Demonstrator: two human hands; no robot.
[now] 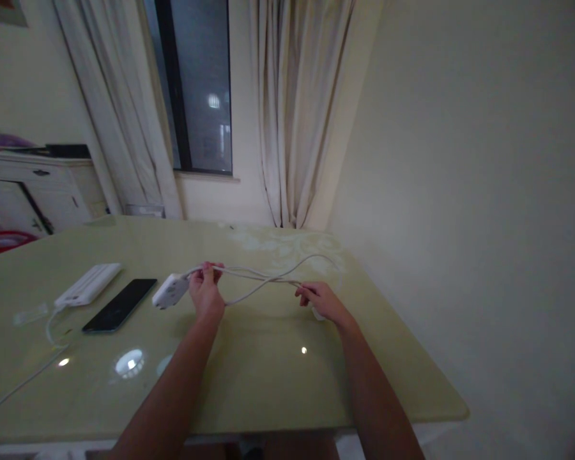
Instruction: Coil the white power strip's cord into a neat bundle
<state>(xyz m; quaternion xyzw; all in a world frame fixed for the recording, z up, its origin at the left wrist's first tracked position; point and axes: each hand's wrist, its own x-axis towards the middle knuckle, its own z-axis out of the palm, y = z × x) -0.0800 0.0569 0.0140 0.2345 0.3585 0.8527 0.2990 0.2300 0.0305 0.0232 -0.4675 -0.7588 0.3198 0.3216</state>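
Observation:
My left hand (207,291) is closed on a white cable (249,275), right beside a white block (170,291) that looks like a socket or charger. The block is tilted just above the table, with the cable running from its end. Strands of the cable stretch between my hands, and one loop crosses over them and arcs up to the right. My right hand (323,300) pinches the strands at their right end. Below it shows a small white piece (318,314), partly hidden, perhaps a plug.
On the glossy greenish table (268,377) to the left lie a black phone (121,305), a white power bank (89,285) with a white cord (23,383), and a small clear piece (30,314). A wall (460,223) borders the right side; curtains (297,115) hang behind.

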